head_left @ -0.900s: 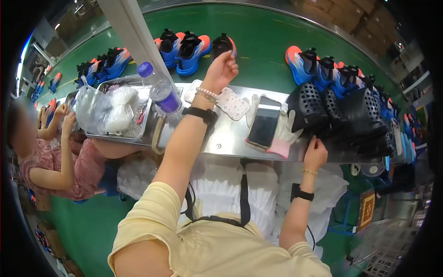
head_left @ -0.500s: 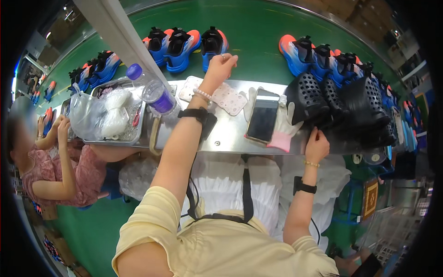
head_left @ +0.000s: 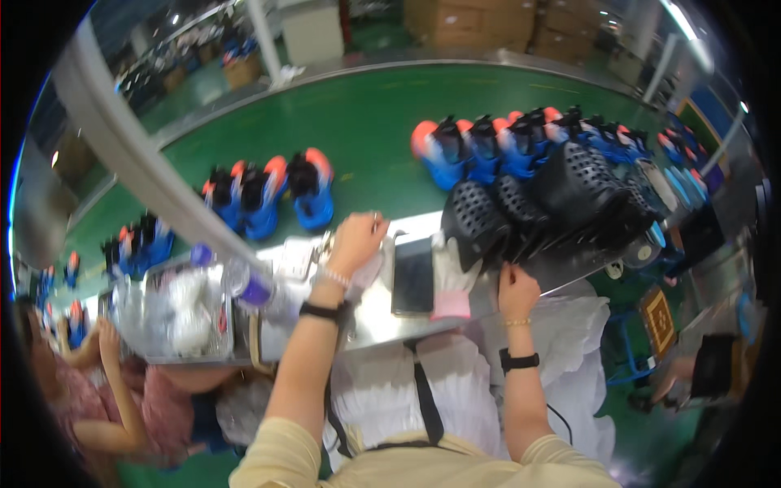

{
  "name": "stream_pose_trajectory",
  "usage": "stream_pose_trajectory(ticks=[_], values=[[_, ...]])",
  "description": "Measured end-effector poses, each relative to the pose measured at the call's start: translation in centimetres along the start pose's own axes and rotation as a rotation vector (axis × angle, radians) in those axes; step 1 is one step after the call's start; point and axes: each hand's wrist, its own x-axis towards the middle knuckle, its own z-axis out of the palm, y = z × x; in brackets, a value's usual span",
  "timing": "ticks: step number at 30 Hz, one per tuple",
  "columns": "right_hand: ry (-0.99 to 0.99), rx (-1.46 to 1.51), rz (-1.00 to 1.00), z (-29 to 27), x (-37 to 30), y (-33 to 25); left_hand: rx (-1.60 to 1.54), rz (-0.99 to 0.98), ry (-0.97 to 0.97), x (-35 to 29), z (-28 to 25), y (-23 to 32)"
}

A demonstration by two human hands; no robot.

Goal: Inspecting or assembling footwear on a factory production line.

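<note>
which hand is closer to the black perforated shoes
Right. The right hand is at the near edge of the black perforated shoes; the left hand is farther off, left of the phone.

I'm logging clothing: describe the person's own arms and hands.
The left hand is ungloved, with a pale bead bracelet and a black wrist strap. The right hand, also ungloved, has a gold-coloured bracelet and another black strap. The short sleeves are pale yellow.
</note>
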Motion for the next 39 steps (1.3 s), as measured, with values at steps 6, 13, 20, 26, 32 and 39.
stream_pose_trajectory(ticks=[6,13,20,26,32,39], values=[[0.021,0.053,-0.055,-0.9,0.1,0.3,-0.093,-0.026,-0.001,-0.6,-0.3,1.7],[0.027,0.065,-0.092,-1.2,0.4,0.0,-0.028,0.030,-0.006,0.5,0.5,1.2],[-0.002,0.039,-0.063,-1.0,0.5,-0.1,0.020,0.019,-0.025,0.5,0.5,0.6],[0.029,0.075,-0.072,-1.2,-0.5,-0.3,-0.004,0.021,-0.057,-0.4,0.3,0.9],[0.005,0.101,-0.052,-0.1,-0.6,0.0,0.019,0.002,-0.095,-0.1,1.0,-0.6],[0.065,0.083,-0.124,0.5,2.4,0.4,-0.009,0.073,-0.189,2.8,2.3,-2.2]])
